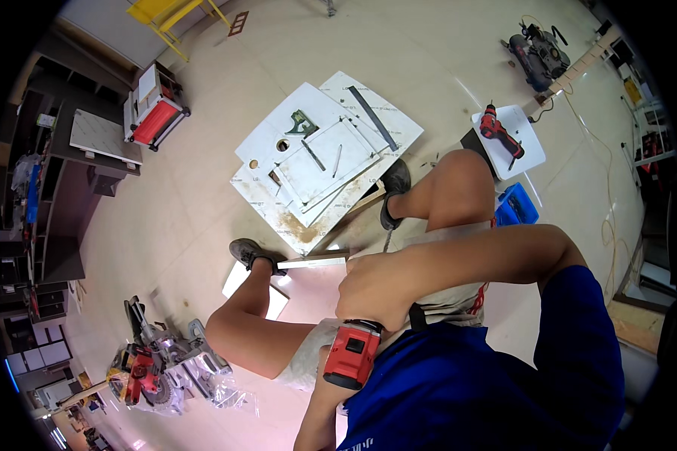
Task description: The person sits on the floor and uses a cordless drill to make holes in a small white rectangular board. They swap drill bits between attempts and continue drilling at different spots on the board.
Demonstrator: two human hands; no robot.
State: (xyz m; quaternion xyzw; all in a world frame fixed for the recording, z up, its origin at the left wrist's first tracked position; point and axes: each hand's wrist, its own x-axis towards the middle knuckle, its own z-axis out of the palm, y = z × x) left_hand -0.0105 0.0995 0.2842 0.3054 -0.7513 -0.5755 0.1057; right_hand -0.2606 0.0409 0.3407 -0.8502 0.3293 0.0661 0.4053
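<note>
A red and black cordless drill [351,355] is held close to my body, above my lap. My right hand [376,289] is closed around its front part, and a thin spiral bit [387,240] shows just beyond the knuckles. My left hand [325,372] lies against the drill's lower left side, its fingers hidden. Beyond my knees, stacked white boards [278,124] rest low near the floor. On them lie a green-grey square [302,123], a dark pen-like stick [313,155], a pale pencil-like stick [337,161] and a long dark strip [372,118].
A second red drill [500,135] sits on a white-topped stool [530,146] at right, beside a blue bin [517,205]. Saws [154,368] stand lower left, a red tool cart [156,113] upper left, a compressor-like machine [538,56] far right. A white strip [312,263] lies between my feet.
</note>
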